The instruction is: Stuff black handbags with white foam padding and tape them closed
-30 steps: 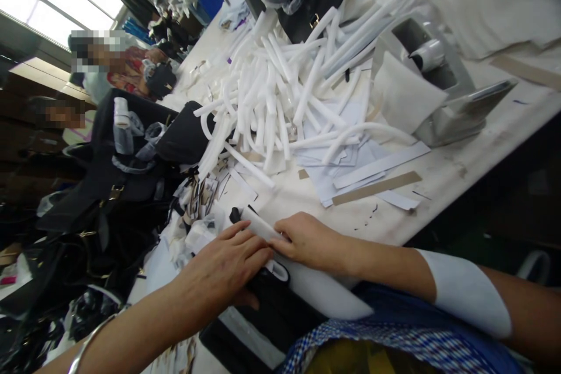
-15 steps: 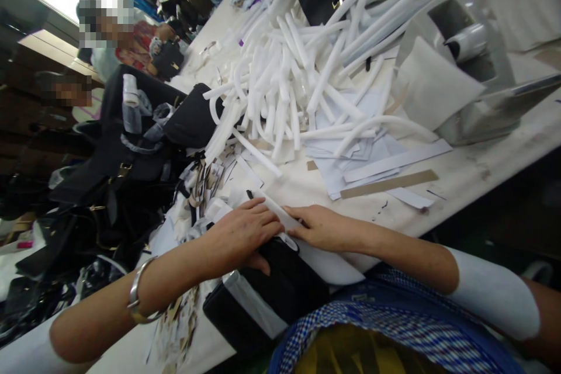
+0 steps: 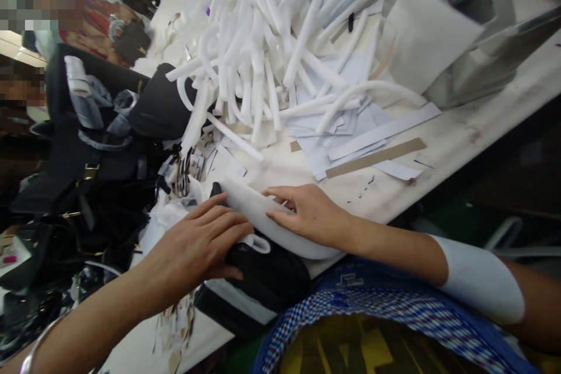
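Observation:
A black bag (image 3: 267, 274) with a pale strip along its side lies at the table's near edge. My left hand (image 3: 205, 239) rests over its upper left part, fingers spread and thumb against the black side. A white foam sheet (image 3: 249, 204) runs along the far side of the bag. My right hand (image 3: 307, 213) pinches the sheet's upper edge between thumb and fingers. A small white loop (image 3: 262, 243) sticks out of the bag's top beside my left fingertips.
White foam tubes (image 3: 258, 58) are heaped on the table (image 3: 464, 140), beside paper sheets and a brown strip (image 3: 377, 158). Black bags (image 3: 105, 152) crowd the left. A grey frame-like object (image 3: 491, 64) stands at the right. A person (image 3: 92, 26) is at the upper left.
The view has shifted, so the scene sits further up and left. My right hand has moved apart from my left hand, and more of the white foam sheet shows between them.

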`<state>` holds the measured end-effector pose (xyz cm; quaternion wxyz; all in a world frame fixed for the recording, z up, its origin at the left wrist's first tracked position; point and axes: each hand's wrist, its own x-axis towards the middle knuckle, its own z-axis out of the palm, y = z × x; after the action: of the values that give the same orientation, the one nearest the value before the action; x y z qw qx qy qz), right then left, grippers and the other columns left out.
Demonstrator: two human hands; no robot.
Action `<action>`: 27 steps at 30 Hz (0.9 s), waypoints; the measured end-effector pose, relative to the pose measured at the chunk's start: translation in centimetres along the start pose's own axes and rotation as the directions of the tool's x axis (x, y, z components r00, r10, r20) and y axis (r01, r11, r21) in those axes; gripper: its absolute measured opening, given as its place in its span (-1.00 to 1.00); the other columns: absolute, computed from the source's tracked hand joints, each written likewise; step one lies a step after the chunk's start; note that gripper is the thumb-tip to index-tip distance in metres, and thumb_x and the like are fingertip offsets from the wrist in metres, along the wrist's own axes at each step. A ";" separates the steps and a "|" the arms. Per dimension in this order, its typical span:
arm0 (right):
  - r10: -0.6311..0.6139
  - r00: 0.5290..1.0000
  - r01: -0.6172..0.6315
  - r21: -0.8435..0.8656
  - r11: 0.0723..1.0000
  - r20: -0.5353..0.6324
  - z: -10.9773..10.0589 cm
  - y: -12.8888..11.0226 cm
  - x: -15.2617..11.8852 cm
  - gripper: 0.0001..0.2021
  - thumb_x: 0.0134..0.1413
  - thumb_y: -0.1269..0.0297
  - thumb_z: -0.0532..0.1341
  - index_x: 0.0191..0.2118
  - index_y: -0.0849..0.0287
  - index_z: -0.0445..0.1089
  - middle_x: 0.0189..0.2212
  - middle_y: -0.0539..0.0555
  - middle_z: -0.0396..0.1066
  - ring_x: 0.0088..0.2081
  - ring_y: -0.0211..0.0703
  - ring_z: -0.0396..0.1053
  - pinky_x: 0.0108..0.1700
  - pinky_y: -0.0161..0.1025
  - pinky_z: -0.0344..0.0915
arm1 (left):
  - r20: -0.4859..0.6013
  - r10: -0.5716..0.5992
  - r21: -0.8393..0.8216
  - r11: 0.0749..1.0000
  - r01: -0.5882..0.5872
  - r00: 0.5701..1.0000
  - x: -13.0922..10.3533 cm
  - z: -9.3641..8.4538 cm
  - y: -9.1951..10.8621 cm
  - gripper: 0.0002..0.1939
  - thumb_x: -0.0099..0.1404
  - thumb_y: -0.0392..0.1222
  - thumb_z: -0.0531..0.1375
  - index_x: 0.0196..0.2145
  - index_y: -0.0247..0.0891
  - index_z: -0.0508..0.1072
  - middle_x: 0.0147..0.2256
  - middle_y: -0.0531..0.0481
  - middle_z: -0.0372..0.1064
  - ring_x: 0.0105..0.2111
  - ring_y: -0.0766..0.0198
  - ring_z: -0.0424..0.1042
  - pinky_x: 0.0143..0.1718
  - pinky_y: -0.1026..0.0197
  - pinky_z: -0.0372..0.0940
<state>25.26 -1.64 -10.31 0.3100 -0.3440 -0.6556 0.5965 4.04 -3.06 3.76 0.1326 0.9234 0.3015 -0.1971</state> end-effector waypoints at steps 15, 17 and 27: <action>-0.066 0.996 0.068 -0.036 0.997 0.064 -0.5 -2.6 0.5 -0.67 0.18 0.28 0.21 0.05 0.13 0.47 -0.11 0.12 0.57 -0.17 -0.06 0.52 -0.11 -0.21 0.35 | 0.008 -0.074 0.030 0.997 0.074 0.997 -2.4 -1.2 1.4 -0.67 0.44 -0.03 0.11 0.06 -0.24 0.39 -0.08 -0.03 0.48 -0.05 0.19 0.44 0.39 -0.03 -0.09; -0.066 0.995 0.070 -0.041 0.997 0.072 -0.4 -2.3 0.5 -0.68 0.19 0.28 0.20 0.05 0.12 0.47 -0.12 0.12 0.57 -0.15 -0.04 0.51 -0.11 -0.20 0.35 | 0.005 -0.066 0.036 0.997 0.065 0.998 -2.2 -1.1 1.3 -0.66 0.44 -0.02 0.10 0.04 -0.26 0.40 -0.09 -0.04 0.48 -0.04 0.20 0.42 0.40 -0.02 -0.12; 0.009 0.993 -0.012 0.026 1.000 0.116 1.7 -0.6 0.1 -0.40 0.19 0.34 0.18 0.34 0.12 0.13 0.06 0.21 0.47 -0.07 -0.02 0.48 -0.03 -0.13 0.35 | 0.028 -0.013 -0.014 1.000 0.013 1.000 0.3 0.1 0.3 -0.55 0.38 0.15 0.12 0.02 -0.25 0.38 -0.11 -0.03 0.47 -0.05 0.19 0.42 0.37 0.02 -0.14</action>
<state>23.75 -2.55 -9.88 0.2727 -0.3079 -0.6628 0.6257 4.38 -3.22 3.57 0.1422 0.9176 0.3069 -0.2086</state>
